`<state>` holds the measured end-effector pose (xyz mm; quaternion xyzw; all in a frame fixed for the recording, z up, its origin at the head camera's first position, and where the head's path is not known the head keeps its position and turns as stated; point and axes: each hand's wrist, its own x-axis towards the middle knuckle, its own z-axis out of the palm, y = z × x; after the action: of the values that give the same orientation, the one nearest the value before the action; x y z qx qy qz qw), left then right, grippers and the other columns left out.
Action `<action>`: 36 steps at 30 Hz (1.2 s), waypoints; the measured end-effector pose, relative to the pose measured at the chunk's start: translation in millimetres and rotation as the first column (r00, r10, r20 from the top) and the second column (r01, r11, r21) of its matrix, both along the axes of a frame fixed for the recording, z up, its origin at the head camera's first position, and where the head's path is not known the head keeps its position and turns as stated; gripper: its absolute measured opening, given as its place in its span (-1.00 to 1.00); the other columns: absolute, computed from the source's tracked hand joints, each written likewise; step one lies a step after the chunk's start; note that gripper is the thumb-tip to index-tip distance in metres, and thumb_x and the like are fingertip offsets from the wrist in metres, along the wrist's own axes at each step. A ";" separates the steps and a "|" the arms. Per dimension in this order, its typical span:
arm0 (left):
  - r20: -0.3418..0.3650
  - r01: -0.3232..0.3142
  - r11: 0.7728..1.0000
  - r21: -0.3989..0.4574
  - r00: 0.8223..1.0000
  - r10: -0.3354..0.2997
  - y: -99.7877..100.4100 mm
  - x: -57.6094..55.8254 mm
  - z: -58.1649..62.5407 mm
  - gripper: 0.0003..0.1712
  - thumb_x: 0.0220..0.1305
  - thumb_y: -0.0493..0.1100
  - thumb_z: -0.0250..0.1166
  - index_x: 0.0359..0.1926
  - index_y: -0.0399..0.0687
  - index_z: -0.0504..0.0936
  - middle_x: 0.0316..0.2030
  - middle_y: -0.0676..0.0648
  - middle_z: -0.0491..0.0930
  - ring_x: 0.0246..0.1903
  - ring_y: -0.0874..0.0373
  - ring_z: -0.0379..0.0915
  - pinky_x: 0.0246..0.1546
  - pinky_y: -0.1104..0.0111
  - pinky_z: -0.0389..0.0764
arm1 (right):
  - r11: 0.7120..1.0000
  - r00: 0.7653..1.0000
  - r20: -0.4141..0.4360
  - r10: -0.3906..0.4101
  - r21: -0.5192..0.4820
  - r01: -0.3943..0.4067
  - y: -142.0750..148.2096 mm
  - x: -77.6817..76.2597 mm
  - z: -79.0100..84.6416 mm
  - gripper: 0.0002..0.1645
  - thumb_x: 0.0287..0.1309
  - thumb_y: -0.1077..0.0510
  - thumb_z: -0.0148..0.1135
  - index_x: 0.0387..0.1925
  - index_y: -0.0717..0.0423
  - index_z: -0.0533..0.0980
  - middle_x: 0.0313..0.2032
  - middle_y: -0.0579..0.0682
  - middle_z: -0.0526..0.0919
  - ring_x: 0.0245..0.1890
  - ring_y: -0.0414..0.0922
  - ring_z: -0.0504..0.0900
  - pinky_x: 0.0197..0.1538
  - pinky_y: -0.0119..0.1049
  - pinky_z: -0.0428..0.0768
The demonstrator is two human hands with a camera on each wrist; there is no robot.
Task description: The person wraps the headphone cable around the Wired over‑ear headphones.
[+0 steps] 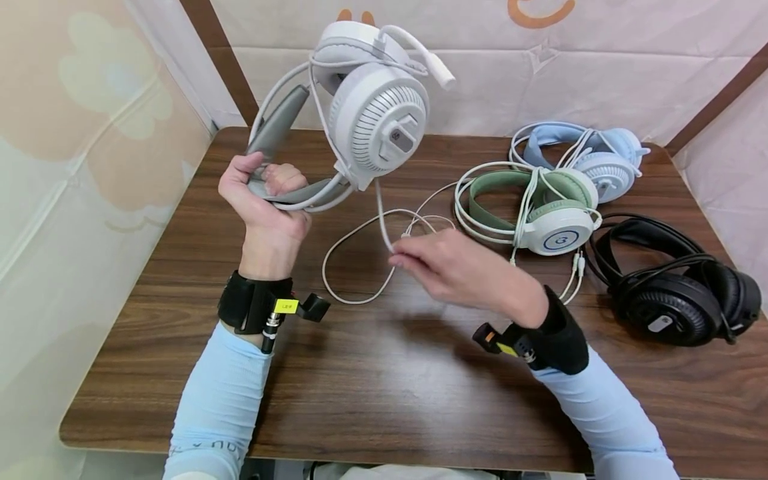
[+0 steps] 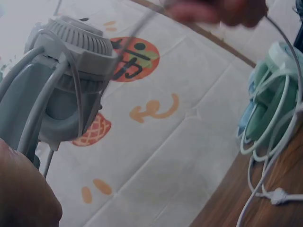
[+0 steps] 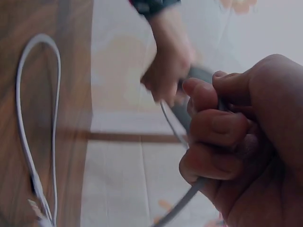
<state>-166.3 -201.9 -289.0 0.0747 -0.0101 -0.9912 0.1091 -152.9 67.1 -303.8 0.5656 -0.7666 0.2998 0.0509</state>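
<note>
A white headset point(image 1: 384, 127) with grey padding and a microphone is held up above the table's far left part. My left hand point(image 1: 264, 200) grips its headband, fingers curled round the band. A turn of cable crosses the earcups. Below them the white cable point(image 1: 383, 220) runs down to my right hand point(image 1: 462, 273), which pinches it between thumb and fingers. The rest of this cable lies in a loose loop on the wooden table point(image 1: 360, 373). In the right wrist view the curled fingers point(image 3: 218, 127) close round the cable.
To the right on the table lie a green-and-white headset point(image 1: 558, 227), a light blue headset point(image 1: 606, 173) and a black headset point(image 1: 666, 307), each with cable wound about it. White cable plugs point(image 1: 578, 263) lie between the green and black ones. A patterned sheet point(image 1: 480, 87) hangs behind.
</note>
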 end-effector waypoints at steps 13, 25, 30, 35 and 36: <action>0.015 -0.196 0.907 -0.372 0.976 0.217 14.7 1.4 4.0 -0.60 -0.05 -0.34 0.06 -0.70 0.06 0.02 -0.77 0.14 -0.05 -0.83 0.33 -0.09 -0.74 0.57 -0.04 | 0.999 0.989 -0.143 0.026 0.025 -0.023 -3.4 30.8 9.1 -0.89 0.39 0.19 0.21 -0.33 0.05 0.51 -0.53 -0.22 0.41 -0.55 -0.35 0.36 -0.42 -0.46 0.44; -0.244 -0.341 0.541 -0.769 0.938 0.244 25.2 5.4 2.8 -0.70 0.02 -0.50 0.01 -0.65 -0.09 0.18 -0.70 0.07 -0.10 -0.71 0.27 -0.25 -0.69 0.46 -0.15 | 0.998 0.997 -0.072 -0.036 0.053 0.040 17.8 30.8 27.7 -0.90 0.38 0.19 0.20 -0.31 0.02 0.56 -0.55 -0.24 0.42 -0.56 -0.40 0.36 -0.43 -0.47 0.42; -0.289 -0.387 0.407 -0.827 0.914 0.284 26.9 4.5 3.6 -0.76 -0.05 -0.56 0.08 -0.53 -0.17 0.31 -0.76 0.05 0.03 -0.79 0.23 -0.16 -0.75 0.43 -0.11 | 0.987 0.994 0.001 -0.113 0.117 0.112 37.3 32.3 42.1 -0.91 0.37 0.20 0.21 -0.30 -0.01 0.58 -0.59 -0.30 0.42 -0.59 -0.45 0.35 -0.46 -0.47 0.42; -0.298 -0.402 0.345 -0.848 0.901 0.316 23.5 4.6 4.4 -0.79 -0.04 -0.57 0.10 -0.51 -0.21 0.37 -0.80 0.05 0.12 -0.86 0.22 -0.06 -0.80 0.43 -0.03 | 0.967 0.981 0.036 -0.193 0.177 0.184 54.9 36.1 54.1 -0.88 0.33 0.26 0.22 -0.26 -0.02 0.62 -0.55 -0.30 0.52 -0.58 -0.48 0.40 -0.47 -0.48 0.48; -0.296 -0.396 0.338 -0.854 0.903 0.311 22.3 5.1 5.1 -0.78 -0.05 -0.56 0.10 -0.51 -0.20 0.36 -0.80 0.05 0.12 -0.87 0.21 -0.05 -0.81 0.43 -0.03 | 0.965 0.978 0.017 -0.206 0.168 0.201 57.3 36.2 55.5 -0.88 0.32 0.27 0.24 -0.25 -0.02 0.62 -0.54 -0.29 0.54 -0.58 -0.48 0.41 -0.47 -0.47 0.48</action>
<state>-161.2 -179.7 -283.9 -0.0343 -0.5162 -0.7836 0.3439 -116.7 124.4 -248.3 0.4810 -0.8435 0.2379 0.0212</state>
